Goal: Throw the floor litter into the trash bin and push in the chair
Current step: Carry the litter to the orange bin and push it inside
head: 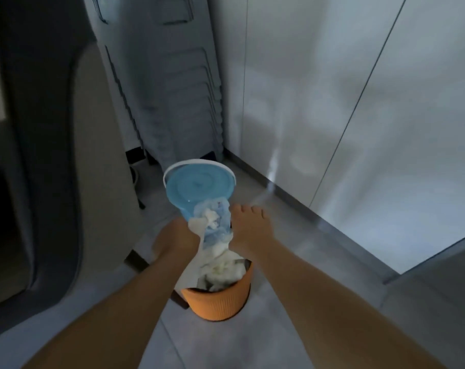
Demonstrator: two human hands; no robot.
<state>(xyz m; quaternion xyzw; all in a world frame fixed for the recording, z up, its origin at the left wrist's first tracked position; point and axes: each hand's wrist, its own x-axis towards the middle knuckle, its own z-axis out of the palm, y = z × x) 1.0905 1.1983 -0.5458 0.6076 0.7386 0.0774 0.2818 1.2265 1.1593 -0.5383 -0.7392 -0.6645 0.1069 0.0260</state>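
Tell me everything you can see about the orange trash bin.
The orange trash bin is small and round, with fine vertical ribs, and looks like plastic. It stands upright on the grey tiled floor, below both hands. It is filled above the rim with crumpled white paper litter. More litter seems to reach it from the tilted blue container above.

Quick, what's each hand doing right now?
Left hand: closed on the blue container.
Right hand: resting on the paper litter; grip cannot be told.

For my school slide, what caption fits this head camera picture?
Two hands, left hand and right hand, tip a blue container of tissue litter into an orange trash bin.
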